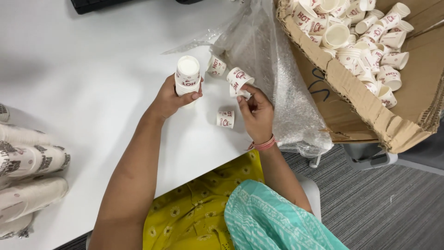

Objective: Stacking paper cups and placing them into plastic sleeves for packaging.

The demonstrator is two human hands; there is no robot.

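With the left hand gripping the stack at centre frame and the right hand pinching a cup, a loose pinch could drop it.

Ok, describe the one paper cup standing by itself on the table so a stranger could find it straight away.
Start at the white table, then look just below the two hands, near the table's front edge. The lone cup stands there between the left hand and the right hand, beside the clear plastic bag. Unlike the stack in the left hand and the cup in the right, nobody touches it.
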